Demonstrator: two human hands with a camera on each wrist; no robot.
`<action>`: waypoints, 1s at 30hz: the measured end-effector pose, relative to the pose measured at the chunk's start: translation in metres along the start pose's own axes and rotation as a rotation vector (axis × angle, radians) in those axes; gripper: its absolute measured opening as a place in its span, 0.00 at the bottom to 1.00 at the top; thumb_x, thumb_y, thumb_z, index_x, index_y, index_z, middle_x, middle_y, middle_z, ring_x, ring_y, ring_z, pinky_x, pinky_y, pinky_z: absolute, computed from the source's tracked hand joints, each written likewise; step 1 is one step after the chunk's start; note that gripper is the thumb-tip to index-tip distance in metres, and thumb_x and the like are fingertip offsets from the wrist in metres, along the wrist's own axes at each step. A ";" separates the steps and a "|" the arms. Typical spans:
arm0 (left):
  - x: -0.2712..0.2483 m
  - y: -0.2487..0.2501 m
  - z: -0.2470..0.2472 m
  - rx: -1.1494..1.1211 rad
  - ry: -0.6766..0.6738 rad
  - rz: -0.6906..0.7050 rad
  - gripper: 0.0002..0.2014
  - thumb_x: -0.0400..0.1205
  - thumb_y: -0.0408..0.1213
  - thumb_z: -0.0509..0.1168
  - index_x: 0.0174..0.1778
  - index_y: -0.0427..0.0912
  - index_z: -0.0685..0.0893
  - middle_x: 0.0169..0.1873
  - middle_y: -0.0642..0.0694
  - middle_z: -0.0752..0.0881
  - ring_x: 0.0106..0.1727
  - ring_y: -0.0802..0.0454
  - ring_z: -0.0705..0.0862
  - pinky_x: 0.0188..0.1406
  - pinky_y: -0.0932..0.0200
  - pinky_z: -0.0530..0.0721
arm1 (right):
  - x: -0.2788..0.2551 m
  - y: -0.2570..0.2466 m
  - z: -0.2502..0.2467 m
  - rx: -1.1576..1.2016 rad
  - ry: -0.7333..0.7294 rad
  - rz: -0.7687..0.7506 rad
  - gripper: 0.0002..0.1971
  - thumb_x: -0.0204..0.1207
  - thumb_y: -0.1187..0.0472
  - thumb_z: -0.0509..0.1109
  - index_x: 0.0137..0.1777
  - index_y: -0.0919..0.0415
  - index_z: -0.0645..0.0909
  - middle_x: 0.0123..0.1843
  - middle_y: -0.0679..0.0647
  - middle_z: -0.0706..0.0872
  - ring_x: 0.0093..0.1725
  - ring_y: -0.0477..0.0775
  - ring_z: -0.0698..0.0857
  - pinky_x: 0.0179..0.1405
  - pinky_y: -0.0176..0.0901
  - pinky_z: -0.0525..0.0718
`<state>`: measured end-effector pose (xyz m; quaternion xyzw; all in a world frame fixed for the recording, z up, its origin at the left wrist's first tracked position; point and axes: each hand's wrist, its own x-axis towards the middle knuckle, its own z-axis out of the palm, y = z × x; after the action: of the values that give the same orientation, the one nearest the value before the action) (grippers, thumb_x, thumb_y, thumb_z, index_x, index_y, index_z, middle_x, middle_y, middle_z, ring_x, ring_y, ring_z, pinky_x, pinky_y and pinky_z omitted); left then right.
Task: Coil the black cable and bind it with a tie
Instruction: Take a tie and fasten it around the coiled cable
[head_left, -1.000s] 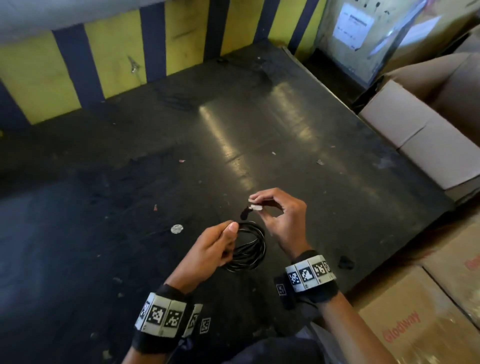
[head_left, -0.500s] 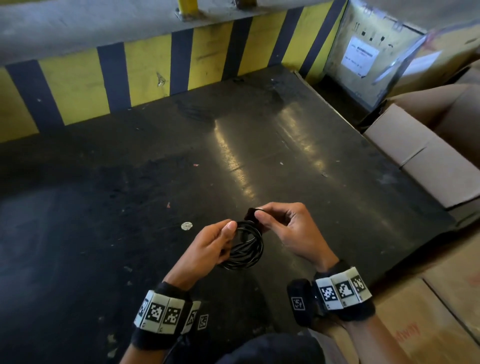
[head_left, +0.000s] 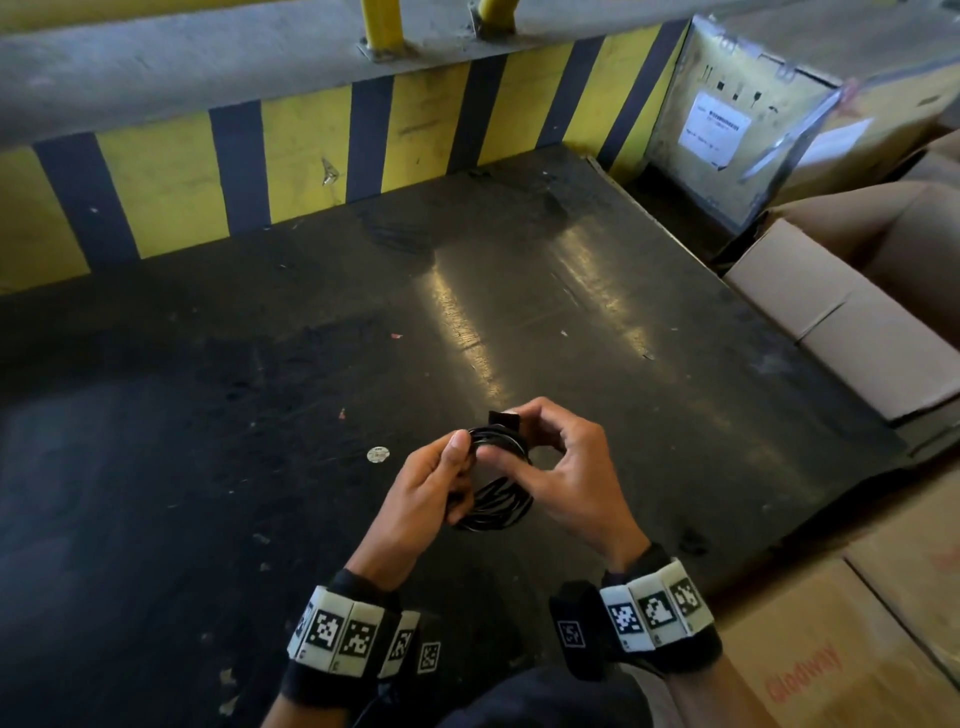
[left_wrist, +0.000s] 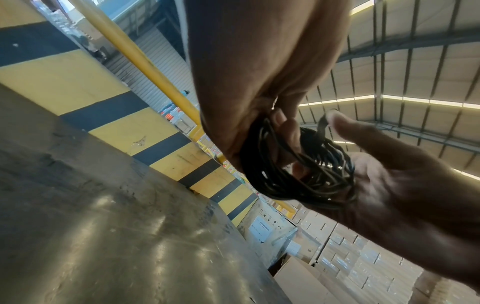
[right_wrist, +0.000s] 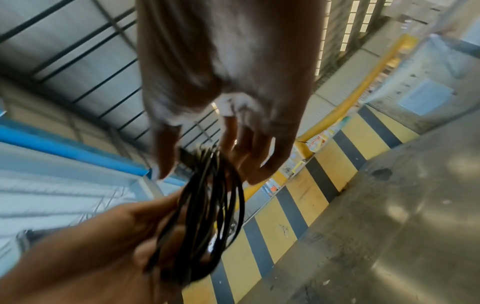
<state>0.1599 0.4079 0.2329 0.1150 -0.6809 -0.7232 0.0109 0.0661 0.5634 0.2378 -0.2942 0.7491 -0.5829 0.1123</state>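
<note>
A black cable (head_left: 498, 501) wound into a small coil hangs above the dark table (head_left: 571, 312). My left hand (head_left: 441, 478) grips the coil's left side, fingers curled round the strands; the same coil (left_wrist: 306, 172) fills the left wrist view. My right hand (head_left: 540, 441) pinches a black tie (head_left: 504, 419) at the top of the coil, thumb inside the loop. In the right wrist view the coil (right_wrist: 207, 216) hangs below my right fingers (right_wrist: 265, 156), blurred. Whether the tie is fastened I cannot tell.
A small white disc (head_left: 378, 454) lies on the table left of my hands. Open cardboard boxes (head_left: 852, 312) stand along the right edge, another box (head_left: 841, 665) at the near right. A yellow and dark striped wall (head_left: 311, 166) bounds the far side.
My right hand came down from holding a small piece above the coil and now pinches the tie at the coil's top. The left hand kept its grip; the view tilted up.
</note>
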 end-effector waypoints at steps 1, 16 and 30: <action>0.000 0.001 0.001 0.003 0.006 0.004 0.21 0.93 0.38 0.48 0.52 0.24 0.80 0.30 0.48 0.76 0.23 0.61 0.74 0.21 0.67 0.72 | 0.001 -0.001 0.003 -0.009 0.059 -0.025 0.14 0.71 0.54 0.85 0.52 0.58 0.88 0.45 0.48 0.94 0.45 0.49 0.93 0.50 0.47 0.91; 0.014 0.007 -0.001 -0.118 0.101 0.018 0.19 0.87 0.49 0.54 0.42 0.36 0.77 0.29 0.44 0.72 0.24 0.56 0.72 0.24 0.64 0.73 | 0.024 -0.006 0.014 0.161 0.113 0.138 0.10 0.83 0.53 0.74 0.45 0.59 0.86 0.38 0.59 0.93 0.36 0.59 0.93 0.43 0.52 0.91; 0.016 0.020 -0.008 -0.620 0.330 0.011 0.21 0.92 0.49 0.50 0.40 0.42 0.77 0.30 0.47 0.76 0.32 0.52 0.81 0.45 0.52 0.85 | 0.007 -0.004 0.032 0.162 0.055 0.200 0.20 0.68 0.58 0.86 0.60 0.57 0.88 0.54 0.51 0.95 0.54 0.48 0.94 0.63 0.55 0.91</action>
<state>0.1425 0.3961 0.2498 0.2176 -0.4184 -0.8673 0.1592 0.0779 0.5328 0.2338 -0.1917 0.7281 -0.6351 0.1727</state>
